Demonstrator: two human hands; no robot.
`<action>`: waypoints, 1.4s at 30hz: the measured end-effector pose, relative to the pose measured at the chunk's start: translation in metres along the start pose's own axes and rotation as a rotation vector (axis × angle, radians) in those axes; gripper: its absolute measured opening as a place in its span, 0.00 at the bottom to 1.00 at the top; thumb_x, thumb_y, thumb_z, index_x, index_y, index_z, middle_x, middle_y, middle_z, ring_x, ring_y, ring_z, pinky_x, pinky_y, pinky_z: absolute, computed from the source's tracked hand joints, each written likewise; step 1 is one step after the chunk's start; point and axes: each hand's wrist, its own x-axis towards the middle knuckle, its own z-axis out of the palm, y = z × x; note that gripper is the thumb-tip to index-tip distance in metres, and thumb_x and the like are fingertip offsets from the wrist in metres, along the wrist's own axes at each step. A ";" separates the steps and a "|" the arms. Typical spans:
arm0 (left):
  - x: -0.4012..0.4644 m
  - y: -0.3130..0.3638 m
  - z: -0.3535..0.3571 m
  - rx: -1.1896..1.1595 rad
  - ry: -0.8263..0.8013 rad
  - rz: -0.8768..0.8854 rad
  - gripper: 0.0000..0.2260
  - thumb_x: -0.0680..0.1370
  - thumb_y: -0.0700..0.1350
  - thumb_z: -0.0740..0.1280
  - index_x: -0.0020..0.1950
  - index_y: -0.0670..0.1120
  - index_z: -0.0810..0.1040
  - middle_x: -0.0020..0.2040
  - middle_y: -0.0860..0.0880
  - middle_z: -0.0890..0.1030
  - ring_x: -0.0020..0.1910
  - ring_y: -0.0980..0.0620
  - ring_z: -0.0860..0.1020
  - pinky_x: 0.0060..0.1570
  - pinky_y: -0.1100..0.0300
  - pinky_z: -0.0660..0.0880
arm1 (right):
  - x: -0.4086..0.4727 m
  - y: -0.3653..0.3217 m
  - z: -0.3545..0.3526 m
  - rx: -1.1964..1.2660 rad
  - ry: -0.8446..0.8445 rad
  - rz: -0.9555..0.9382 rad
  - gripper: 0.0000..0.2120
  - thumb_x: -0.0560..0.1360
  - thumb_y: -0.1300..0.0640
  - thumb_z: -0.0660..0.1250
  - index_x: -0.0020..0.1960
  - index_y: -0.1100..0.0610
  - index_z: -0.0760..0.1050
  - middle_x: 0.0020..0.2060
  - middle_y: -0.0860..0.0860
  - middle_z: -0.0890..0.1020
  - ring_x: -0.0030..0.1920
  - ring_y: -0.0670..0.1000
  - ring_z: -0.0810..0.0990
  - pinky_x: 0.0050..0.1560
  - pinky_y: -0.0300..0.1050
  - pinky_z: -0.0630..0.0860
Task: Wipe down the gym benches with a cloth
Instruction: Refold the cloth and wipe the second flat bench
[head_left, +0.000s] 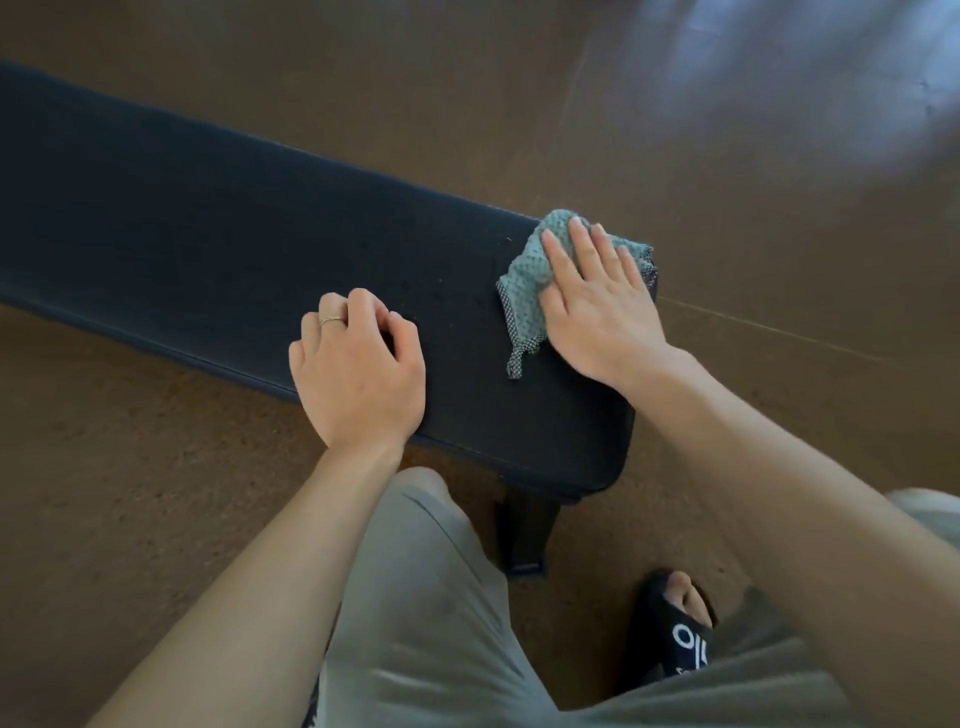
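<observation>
A long black padded gym bench (197, 228) runs from the upper left to the lower middle of the head view. A grey-green woven cloth (524, 283) lies crumpled on the bench's near right corner. My right hand (597, 306) lies flat on the cloth with fingers spread, pressing it to the pad. On the near edge of the bench rests my left hand (358, 369), its fingers curled under and nothing in it. A ring shows on one finger.
Brown speckled floor (130, 493) surrounds the bench. A black bench leg (524, 535) stands under the near end. My grey shorts and a foot in a black slide sandal (675, 629) are close to that leg. A pale glare lies on the floor at top right.
</observation>
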 end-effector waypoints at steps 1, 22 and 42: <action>0.000 0.000 0.000 0.002 -0.009 0.003 0.10 0.82 0.52 0.57 0.48 0.49 0.73 0.51 0.47 0.78 0.49 0.47 0.75 0.50 0.54 0.65 | -0.003 -0.005 0.002 0.013 0.005 0.027 0.28 0.85 0.47 0.42 0.84 0.50 0.42 0.83 0.53 0.43 0.82 0.53 0.39 0.81 0.52 0.38; -0.003 -0.002 0.002 0.022 -0.009 0.025 0.11 0.82 0.51 0.57 0.49 0.45 0.74 0.51 0.44 0.78 0.49 0.43 0.74 0.49 0.50 0.64 | -0.119 -0.035 0.031 0.230 0.108 0.223 0.31 0.82 0.47 0.40 0.84 0.53 0.45 0.83 0.55 0.41 0.81 0.56 0.34 0.80 0.52 0.37; -0.003 -0.001 0.002 0.021 0.005 0.027 0.08 0.81 0.48 0.59 0.46 0.46 0.73 0.48 0.46 0.76 0.46 0.44 0.72 0.46 0.49 0.64 | -0.086 -0.010 0.019 0.626 0.117 0.388 0.29 0.86 0.51 0.49 0.83 0.49 0.41 0.82 0.54 0.40 0.78 0.62 0.61 0.69 0.50 0.68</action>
